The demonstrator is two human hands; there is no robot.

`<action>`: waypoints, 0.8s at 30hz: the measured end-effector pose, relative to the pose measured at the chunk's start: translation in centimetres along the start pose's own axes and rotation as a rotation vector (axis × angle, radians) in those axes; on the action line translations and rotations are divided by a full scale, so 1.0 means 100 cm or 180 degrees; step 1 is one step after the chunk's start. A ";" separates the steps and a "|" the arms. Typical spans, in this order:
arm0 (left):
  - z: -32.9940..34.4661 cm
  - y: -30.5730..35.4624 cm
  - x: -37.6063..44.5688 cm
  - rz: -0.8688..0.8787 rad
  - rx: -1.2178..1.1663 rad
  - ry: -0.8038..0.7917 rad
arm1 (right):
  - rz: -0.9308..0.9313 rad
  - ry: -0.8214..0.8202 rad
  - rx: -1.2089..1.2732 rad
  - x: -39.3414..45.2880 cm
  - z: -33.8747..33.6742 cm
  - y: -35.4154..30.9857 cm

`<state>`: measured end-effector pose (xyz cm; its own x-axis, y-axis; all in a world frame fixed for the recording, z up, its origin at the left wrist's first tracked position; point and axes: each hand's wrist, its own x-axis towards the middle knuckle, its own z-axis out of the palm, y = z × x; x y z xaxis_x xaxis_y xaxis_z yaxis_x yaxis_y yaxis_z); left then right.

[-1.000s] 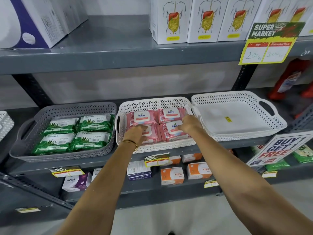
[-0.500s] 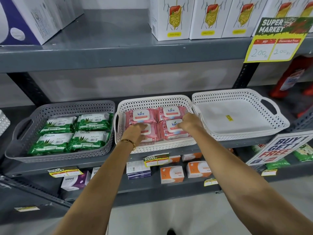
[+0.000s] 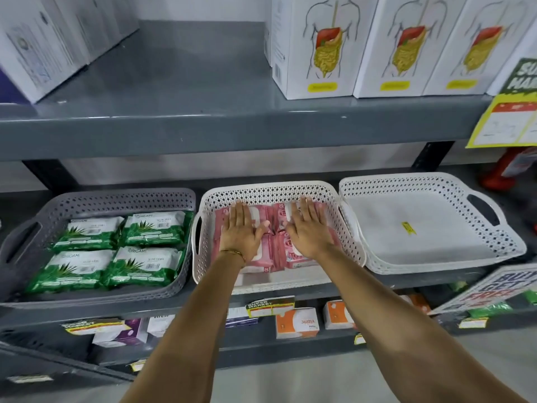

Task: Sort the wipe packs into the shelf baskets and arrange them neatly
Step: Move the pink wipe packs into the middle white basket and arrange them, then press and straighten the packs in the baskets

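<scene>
Pink wipe packs (image 3: 277, 254) lie flat in the white middle basket (image 3: 270, 193), four of them as far as I can see, side by side in two rows. The person's left hand (image 3: 241, 228) and right hand (image 3: 309, 228) both rest flat on top of the pink packs, fingers straight and spread a little, not gripping anything. It looks like a pat to press the packs down and line them up.

Four green wipe packs (image 3: 116, 251) sit in two tidy rows in the grey basket (image 3: 122, 199) just beside it on the left.

The white basket on the right (image 3: 421, 181) holds no packs, only a small yellow sticker (image 3: 408, 227).

I think the sorting is nearly done. What is left is a last bit of tidying for the pink packs. I cannot see any loose packs waiting for the third basket.
</scene>
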<state>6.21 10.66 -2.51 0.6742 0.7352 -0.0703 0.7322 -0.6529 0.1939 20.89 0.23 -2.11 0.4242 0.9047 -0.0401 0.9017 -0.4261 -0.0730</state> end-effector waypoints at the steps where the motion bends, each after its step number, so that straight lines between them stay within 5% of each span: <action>1: 0.003 0.000 0.004 -0.0011 -0.0012 -0.0044 | -0.0019 -0.0057 0.0016 0.003 0.002 0.001; 18: 0.003 0.001 0.004 0.0147 -0.0120 -0.0205 | 0.0002 -0.0395 0.0002 0.005 -0.001 -0.002; 24: -0.037 -0.025 -0.001 0.0318 -0.0517 0.0168 | 0.0351 0.0421 0.0246 0.003 -0.022 -0.042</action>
<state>3.93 12.91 0.60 0.7336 0.6796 0.0079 0.6338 -0.6882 0.3531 17.45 2.28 0.36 0.5319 0.8431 0.0791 0.8423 -0.5172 -0.1520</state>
